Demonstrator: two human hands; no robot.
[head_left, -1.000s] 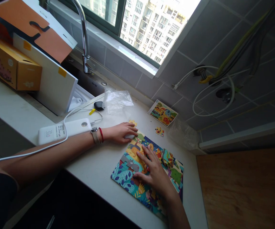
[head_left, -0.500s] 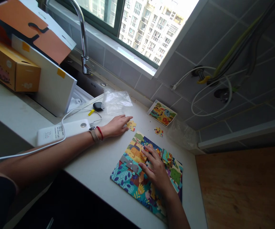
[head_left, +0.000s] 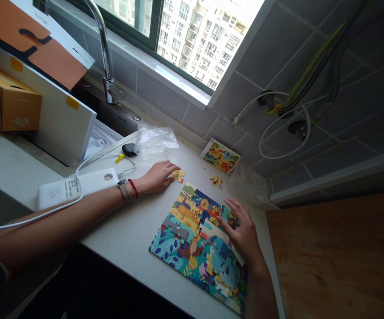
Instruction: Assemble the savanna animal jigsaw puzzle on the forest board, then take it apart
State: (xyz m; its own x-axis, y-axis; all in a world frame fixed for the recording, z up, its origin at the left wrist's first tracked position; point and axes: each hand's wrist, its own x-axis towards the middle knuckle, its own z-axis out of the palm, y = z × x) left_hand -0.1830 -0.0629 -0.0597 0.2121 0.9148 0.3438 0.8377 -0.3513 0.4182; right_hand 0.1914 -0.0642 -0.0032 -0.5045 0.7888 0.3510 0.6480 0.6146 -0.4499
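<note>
A jungle-themed jigsaw puzzle lies on the white counter, with a grey animal piece sitting loose-looking on its left part. My right hand rests on the puzzle's right side, fingers spread, holding nothing I can see. My left hand lies flat on the counter, its fingertips beside a small yellow puzzle piece. Further along, a small cluster of loose pieces sits near a picture card of the puzzle.
A white power bank and its cable lie under my left arm. Behind are a plastic bag, black fob, steel faucet, and cardboard box. Wall wires hang upper right; a wooden board lies beyond the counter's right edge.
My right hand has slid from the puzzle's middle to its right side, uncovering more of the puzzle. My left hand has drawn back from the puzzle's top corner to beside the yellow piece.
</note>
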